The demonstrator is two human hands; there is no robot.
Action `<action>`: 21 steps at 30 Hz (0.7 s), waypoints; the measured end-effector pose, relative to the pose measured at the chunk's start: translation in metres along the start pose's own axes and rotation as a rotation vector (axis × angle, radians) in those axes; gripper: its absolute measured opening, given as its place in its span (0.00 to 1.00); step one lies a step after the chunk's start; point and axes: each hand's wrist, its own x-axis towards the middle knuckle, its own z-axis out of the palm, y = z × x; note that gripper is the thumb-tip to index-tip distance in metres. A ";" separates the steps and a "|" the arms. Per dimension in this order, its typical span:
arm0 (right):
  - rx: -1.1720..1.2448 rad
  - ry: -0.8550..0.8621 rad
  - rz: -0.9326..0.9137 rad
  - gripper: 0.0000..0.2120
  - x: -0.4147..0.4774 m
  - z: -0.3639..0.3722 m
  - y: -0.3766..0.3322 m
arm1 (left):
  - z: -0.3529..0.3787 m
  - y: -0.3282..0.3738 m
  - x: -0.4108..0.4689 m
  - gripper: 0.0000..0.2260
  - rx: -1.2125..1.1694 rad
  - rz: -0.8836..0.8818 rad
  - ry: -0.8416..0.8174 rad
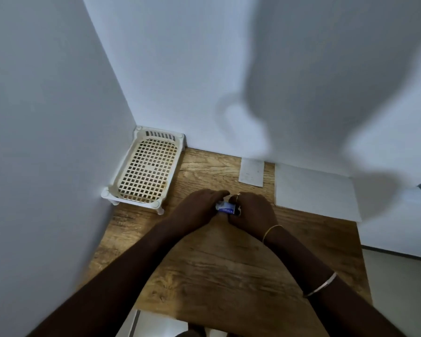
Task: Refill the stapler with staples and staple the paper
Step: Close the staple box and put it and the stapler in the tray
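Observation:
Both hands meet over the middle of the wooden table [216,263]. Between them is a small blue and white box [225,207], likely the staple box, mostly covered by fingers. My left hand [197,206] grips its left end and my right hand [252,210] grips its right end, where something dark shows under the fingers. A large white sheet of paper [316,190] lies at the back right of the table. A smaller slip of paper [251,172] lies against the back wall. The stapler cannot be made out clearly.
A cream plastic mesh tray [145,169] on short legs stands in the back left corner. White walls close the table in on the left and behind. The table's right edge drops to a pale floor [399,288].

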 end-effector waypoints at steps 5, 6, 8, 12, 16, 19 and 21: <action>0.004 0.031 -0.046 0.14 0.061 -0.003 -0.047 | -0.053 -0.048 0.001 0.29 0.037 -0.065 0.064; 0.007 0.031 -0.046 0.13 0.075 -0.003 -0.056 | -0.063 -0.058 0.003 0.30 0.046 -0.083 0.073; 0.007 0.018 -0.049 0.12 0.101 -0.002 -0.073 | -0.082 -0.077 0.007 0.28 0.045 -0.119 0.096; 0.012 0.008 -0.061 0.10 0.155 0.004 -0.100 | -0.117 -0.114 0.015 0.15 -0.004 -0.218 0.092; -0.006 -0.043 -0.051 0.12 0.203 0.015 -0.118 | -0.139 -0.148 0.030 0.15 -0.013 -0.262 0.080; -0.022 -0.057 -0.048 0.13 0.231 0.025 -0.125 | -0.146 -0.173 0.041 0.15 -0.004 -0.294 0.076; -0.047 -0.049 -0.049 0.13 0.245 0.034 -0.127 | -0.145 -0.187 0.046 0.15 -0.009 -0.302 0.087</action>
